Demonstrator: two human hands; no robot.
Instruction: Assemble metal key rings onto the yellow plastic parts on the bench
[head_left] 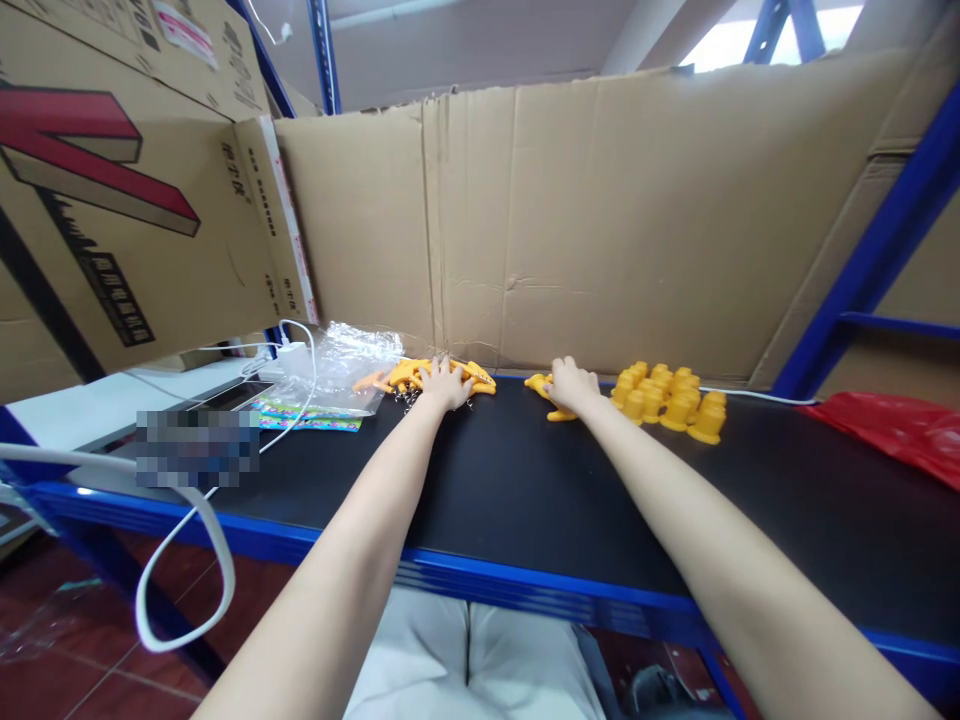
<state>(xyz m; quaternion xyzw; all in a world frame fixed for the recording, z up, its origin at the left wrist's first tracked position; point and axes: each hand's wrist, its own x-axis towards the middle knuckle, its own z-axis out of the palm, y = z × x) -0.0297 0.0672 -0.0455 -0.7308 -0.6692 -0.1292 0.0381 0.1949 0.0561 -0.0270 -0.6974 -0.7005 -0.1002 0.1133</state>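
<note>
Near the back of the black tabletop, my left hand point(445, 384) lies with fingers spread over a pile of yellow-orange plastic pieces point(483, 379). Small metal chains or rings show at the pile's lower edge. To the right, my right hand point(573, 386) has its fingers curled over a yellow piece point(538, 384), much of which they hide. Another slim yellow piece point(560, 415) lies just below that hand. Beside it on the right stand several yellow stepped, cylinder-like pieces point(677, 408), grouped upright in rows.
Clear plastic bags point(352, 360) and a white cable point(304, 410) lie on the left. A cardboard wall point(637, 220) closes off the back, and a large printed box point(150, 220) leans in at upper left. A red plastic bag point(892, 430) sits at right. Blue metal edging point(540, 590) runs along the front.
</note>
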